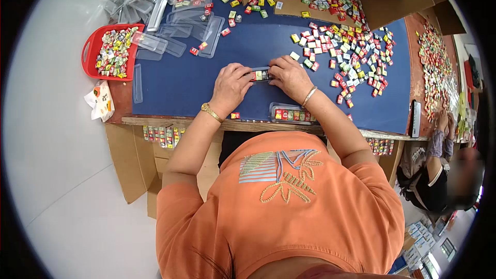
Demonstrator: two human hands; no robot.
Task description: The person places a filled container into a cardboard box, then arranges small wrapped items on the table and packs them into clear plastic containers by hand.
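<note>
Head view showed a clear tray (258, 68) with a few small packets (262, 75) in it, held on a blue-covered tabletop (181, 82). Far left of this tray, a red tub (93, 59) full of wrapped pieces stood at the tabletop's left edge. Nearer, to the tray's upper left, clear plastic cases (170, 45) overlapped loosely, probably put there for the left side to reach; blue surface between them and the tray gave the left arm room to swing.

The left hand (232, 85) was closed narrowly on the tray's left end, seemingly to brace it. Below and left of the tray, a stray packet (235, 115) lay near the front edge, where a forearm might brush it off. The right hand (292, 77) was closed on the tray's right end; whether it also pinched a packet was hidden.

Below and right of the tray, a filled tray (274, 106) rested by the front edge, leaving the right forearm little spare room. Right of the held tray, loose packets (353, 57) spread within likely easy reach, below an open cardboard box (382, 5).
</note>
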